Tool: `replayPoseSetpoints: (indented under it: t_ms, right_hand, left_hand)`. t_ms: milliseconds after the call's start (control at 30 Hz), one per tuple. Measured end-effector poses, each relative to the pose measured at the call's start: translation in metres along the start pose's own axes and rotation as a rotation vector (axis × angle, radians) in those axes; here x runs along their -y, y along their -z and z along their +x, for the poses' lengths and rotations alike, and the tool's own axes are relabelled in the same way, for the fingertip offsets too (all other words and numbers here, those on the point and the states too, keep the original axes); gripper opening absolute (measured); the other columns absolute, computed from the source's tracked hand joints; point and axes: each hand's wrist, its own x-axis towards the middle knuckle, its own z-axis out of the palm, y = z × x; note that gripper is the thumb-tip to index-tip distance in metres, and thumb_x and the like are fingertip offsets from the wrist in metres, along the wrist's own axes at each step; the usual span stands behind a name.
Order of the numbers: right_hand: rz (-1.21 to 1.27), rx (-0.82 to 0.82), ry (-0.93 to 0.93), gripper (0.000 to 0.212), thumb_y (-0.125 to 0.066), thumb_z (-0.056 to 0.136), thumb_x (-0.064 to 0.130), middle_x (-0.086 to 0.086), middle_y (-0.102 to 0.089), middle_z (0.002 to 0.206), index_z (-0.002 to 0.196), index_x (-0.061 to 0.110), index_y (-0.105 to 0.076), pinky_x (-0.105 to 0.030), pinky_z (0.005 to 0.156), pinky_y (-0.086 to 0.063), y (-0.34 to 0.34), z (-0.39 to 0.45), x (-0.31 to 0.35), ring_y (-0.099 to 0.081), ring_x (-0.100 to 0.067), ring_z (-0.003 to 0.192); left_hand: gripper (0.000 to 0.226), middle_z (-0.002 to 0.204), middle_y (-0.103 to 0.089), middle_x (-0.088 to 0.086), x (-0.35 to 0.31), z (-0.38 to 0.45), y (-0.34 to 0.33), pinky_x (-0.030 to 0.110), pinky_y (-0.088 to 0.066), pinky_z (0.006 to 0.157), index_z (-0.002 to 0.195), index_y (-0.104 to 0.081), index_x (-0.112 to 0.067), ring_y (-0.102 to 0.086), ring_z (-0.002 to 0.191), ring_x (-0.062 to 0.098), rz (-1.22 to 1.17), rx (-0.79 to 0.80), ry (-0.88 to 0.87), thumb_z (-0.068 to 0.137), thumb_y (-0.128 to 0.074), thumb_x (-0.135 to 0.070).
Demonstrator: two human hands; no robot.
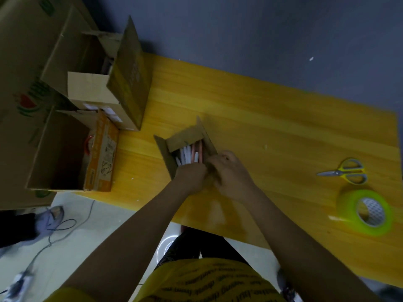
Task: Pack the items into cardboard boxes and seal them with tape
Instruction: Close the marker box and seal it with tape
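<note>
Both hands, left [192,176] and right [231,171], meet at the small open pen-filled box [185,149]; their finger grip is blurred, unclear.

Your table [250,110] is a warm yellow wood with faint plank lines. The small box [166,153] before you is plain brown cardboard, holding white and pink pens [192,154]. Your tape roll [364,211] is lime green around a white, dotted core; the scissors [346,173] have yellow handles. Your shirt [209,282] is yellow with rows of black lettering.
</note>
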Motion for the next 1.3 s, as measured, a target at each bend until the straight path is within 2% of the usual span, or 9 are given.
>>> replayPoseSetpoints:
  t_ms: [133,300,467,667,733,833,1167,1233,1300]
  right_hand:
    - [-0.394,0.164,0.064,0.024,-0.045,0.1,0.032,0.0,-0.062,0.099,0.111,0.02,-0.064,-0.032,0.089,-0.018,0.005,0.011,0.002,-0.036,-0.023,0.114]
    - [-0.41,0.295,0.152,0.021,-0.051,0.097,0.024,-0.004,-0.057,0.1,0.112,0.014,-0.063,-0.032,0.084,-0.024,0.006,0.019,0.014,-0.04,-0.023,0.104]
    - [-0.175,0.543,-0.075,0.016,-0.054,0.097,0.017,-0.005,-0.041,0.067,0.082,0.012,-0.051,-0.029,0.053,-0.03,-0.003,0.036,0.019,-0.037,-0.017,0.056]
    - [-0.119,0.487,-0.072,0.027,-0.056,0.095,0.02,-0.002,-0.044,0.064,0.069,0.018,-0.05,-0.03,0.052,-0.033,-0.004,0.036,0.02,-0.039,-0.016,0.055]
    - [-0.099,0.539,-0.097,0.009,-0.061,0.092,0.021,-0.009,-0.061,0.081,0.087,0.013,-0.065,-0.036,0.063,-0.049,-0.002,0.039,0.019,-0.055,-0.023,0.069]
    - [-0.215,0.626,-0.128,0.027,-0.066,0.089,0.022,-0.012,-0.066,0.105,0.112,0.007,-0.065,-0.036,0.079,-0.054,0.0,0.045,0.016,-0.063,-0.026,0.091]
    - [-0.255,0.373,-0.051,0.042,-0.061,0.09,0.037,-0.01,-0.058,0.12,0.123,0.013,-0.053,-0.033,0.071,-0.046,-0.013,0.027,0.009,-0.057,-0.025,0.092]
    - [-0.39,0.281,-0.026,0.062,-0.071,0.08,0.041,-0.01,-0.052,0.127,0.13,0.012,-0.048,-0.037,0.082,-0.047,-0.021,0.021,0.009,-0.055,-0.027,0.105]
    - [-0.523,0.169,-0.028,0.07,-0.088,0.048,0.05,-0.006,-0.067,0.099,0.104,0.014,-0.067,-0.03,0.07,-0.05,-0.024,0.018,0.014,-0.064,-0.021,0.085]
  left_hand:
    - [0.033,0.109,-0.06,0.016,0.008,-0.005,-0.003,0.042,-0.047,0.077,0.105,-0.062,-0.015,-0.058,0.096,0.034,-0.074,-0.085,-0.049,0.099,-0.045,-0.043]
    - [0.047,0.091,-0.061,0.014,0.016,-0.012,-0.012,0.039,-0.051,0.073,0.118,-0.061,-0.011,-0.057,0.08,0.031,-0.008,-0.13,-0.025,0.097,-0.045,-0.05]
    - [0.034,0.086,-0.057,0.008,0.02,-0.007,-0.017,0.035,-0.044,0.066,0.104,-0.065,-0.016,-0.051,0.074,0.029,0.002,-0.18,-0.006,0.101,-0.042,-0.042]
    - [0.02,0.089,-0.061,0.008,0.018,0.004,-0.021,0.032,-0.04,0.064,0.101,-0.063,-0.013,-0.063,0.087,0.029,-0.022,-0.126,0.064,0.096,-0.052,-0.028]
    - [0.028,0.082,-0.061,0.006,0.015,0.007,-0.02,0.029,-0.038,0.06,0.092,-0.063,-0.012,-0.059,0.074,0.024,-0.019,-0.129,0.116,0.096,-0.05,-0.037]
    - [0.036,0.073,-0.054,0.003,0.014,0.009,-0.019,0.028,-0.037,0.06,0.095,-0.061,-0.011,-0.05,0.067,0.022,0.011,-0.152,0.097,0.096,-0.048,-0.044]
    - [0.024,0.095,-0.065,0.006,0.018,0.013,-0.033,0.033,-0.046,0.067,0.106,-0.062,-0.019,-0.062,0.085,0.026,-0.017,-0.228,0.013,0.094,-0.054,-0.039]
    - [0.025,0.1,-0.065,0.006,0.017,0.017,-0.035,0.036,-0.048,0.073,0.112,-0.06,-0.019,-0.062,0.09,0.027,-0.059,-0.216,-0.027,0.093,-0.058,-0.035]
    - [0.041,0.109,-0.063,0.007,0.021,0.022,-0.037,0.036,-0.048,0.081,0.124,-0.053,-0.016,-0.061,0.097,0.027,-0.127,-0.211,-0.089,0.089,-0.063,-0.035]
